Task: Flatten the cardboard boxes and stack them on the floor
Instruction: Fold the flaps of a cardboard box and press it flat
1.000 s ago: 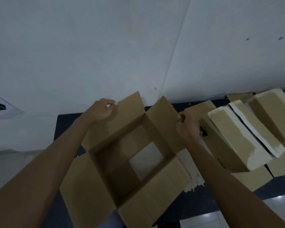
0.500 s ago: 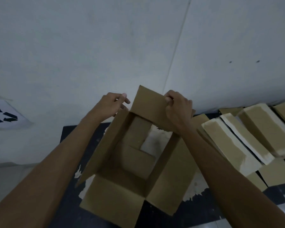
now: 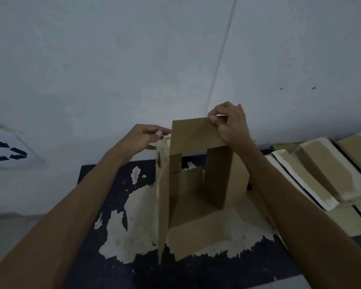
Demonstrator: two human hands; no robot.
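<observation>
Cardboard box (image 3: pixel 196 184) now squeezed narrower, right hand (image 3: pixel 229 124) gripping.

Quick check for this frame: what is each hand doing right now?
Left hand: open, fingers extended toward the cardboard box, gripping nothing; contact unclear.
Right hand: pinches the box's top flap edge.

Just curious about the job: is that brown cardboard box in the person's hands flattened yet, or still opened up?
Still opened up. The brown cardboard box shows a hollow inside between standing walls, flaps spread; the right hand pinches its top flap.
</observation>
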